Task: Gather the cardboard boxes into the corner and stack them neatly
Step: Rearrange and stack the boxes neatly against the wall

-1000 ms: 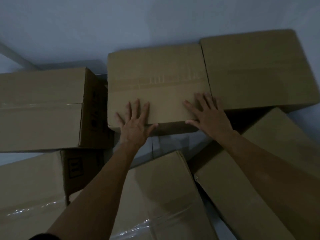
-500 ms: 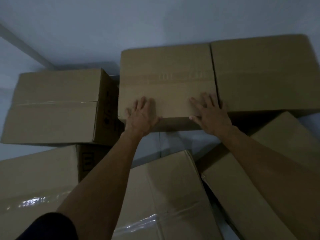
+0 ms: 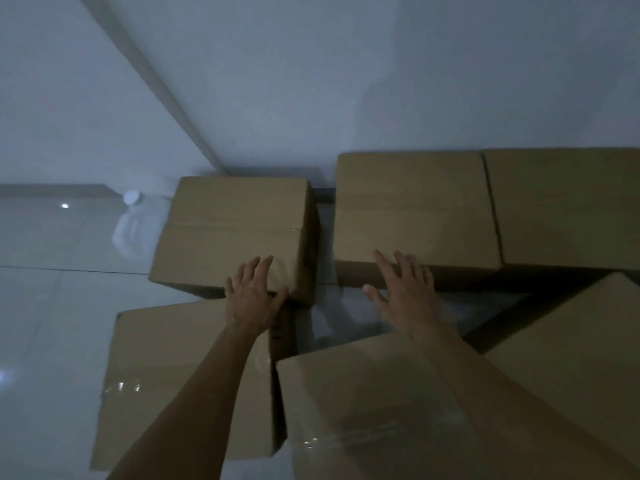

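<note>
Since 0.5 s ago: left hand has shifted off the middle box onto the corner box; view has swung left, more floor showing. Left hand lies on that box's near right top corner, fingers extended, thumb hooked over the near edge, not clenched. Right hand lies flat on the near edge of the middle box, fingers spread, released. Corner box sits by the wall corner, a narrow gap apart from the middle box. Right box touches the middle box's right side. 3 more boxes lie nearer: near-left box, near-centre box, near-right box, tilted. White jug stands left of the corner box.
</note>
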